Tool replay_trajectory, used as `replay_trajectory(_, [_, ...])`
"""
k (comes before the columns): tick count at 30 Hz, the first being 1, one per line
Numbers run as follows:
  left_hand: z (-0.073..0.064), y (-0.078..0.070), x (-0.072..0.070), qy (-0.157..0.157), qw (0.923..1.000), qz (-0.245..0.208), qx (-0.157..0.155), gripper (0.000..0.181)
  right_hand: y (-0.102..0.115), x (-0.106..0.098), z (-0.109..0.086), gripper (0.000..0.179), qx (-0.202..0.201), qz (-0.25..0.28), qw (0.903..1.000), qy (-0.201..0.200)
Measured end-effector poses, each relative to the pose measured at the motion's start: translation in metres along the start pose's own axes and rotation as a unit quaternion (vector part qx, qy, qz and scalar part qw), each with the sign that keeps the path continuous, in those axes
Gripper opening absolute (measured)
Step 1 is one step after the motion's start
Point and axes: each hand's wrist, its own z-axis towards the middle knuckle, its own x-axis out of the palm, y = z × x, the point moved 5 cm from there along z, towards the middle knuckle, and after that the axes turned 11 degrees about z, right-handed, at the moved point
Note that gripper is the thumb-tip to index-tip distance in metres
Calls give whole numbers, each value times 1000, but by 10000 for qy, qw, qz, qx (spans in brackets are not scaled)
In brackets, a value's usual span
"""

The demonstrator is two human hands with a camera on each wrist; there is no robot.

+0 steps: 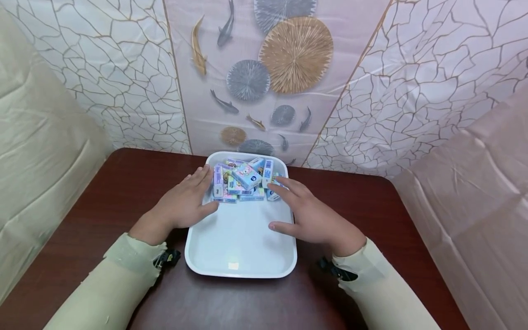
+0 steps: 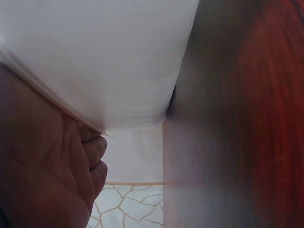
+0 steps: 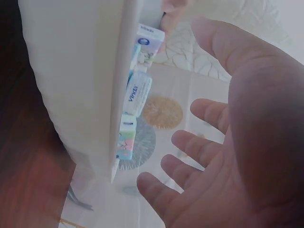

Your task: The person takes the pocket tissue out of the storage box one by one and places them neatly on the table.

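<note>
A white tray (image 1: pixel 243 243) stands on the table with several small tissue packs (image 1: pixel 246 176) heaped in its far half. My left hand (image 1: pixel 183 201) lies along the tray's left rim, fingers straight and the thumb reaching over the inside. In the left wrist view, that hand (image 2: pixel 47 156) is right at the rim, beside the tray's outer wall (image 2: pixel 118 61). My right hand (image 1: pixel 309 213) is over the right rim, fingers spread and nothing in its grasp. From the right wrist, a pack printed "Vinda" (image 3: pixel 137 92) shows above the tray edge, apart from the fingers.
The dark red-brown table (image 1: pixel 342 192) extends on both sides of the tray. Behind it hangs a patterned backdrop (image 1: pixel 144 78) with fish and round motifs. Pale draped cloth (image 1: pixel 37 137) borders the left side, and more cloth (image 1: pixel 474 183) the right.
</note>
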Motion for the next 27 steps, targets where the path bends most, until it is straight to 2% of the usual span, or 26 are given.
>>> replay_trajectory(5, [0, 0, -2, 45, 10000, -22, 75, 89, 4, -1, 11, 92, -187, -153, 9996, 175])
replay_trajectory(12, [1, 1, 1, 28, 10000, 33, 29, 86, 10, -6, 26, 88, -472, -334, 9976, 392])
replay_trajectory(17, [1, 1, 2, 64, 10000, 25, -47, 84, 14, -9, 39, 87, -363, -470, 9964, 612])
replay_trajectory(21, [1, 0, 1, 106, 9999, -2, -51, 84, 16, -12, 48, 88, -203, -368, 9962, 758])
replay_trajectory(27, [1, 1, -1, 140, 9999, -16, -64, 86, 12, -16, 68, 86, -158, -230, 9967, 767])
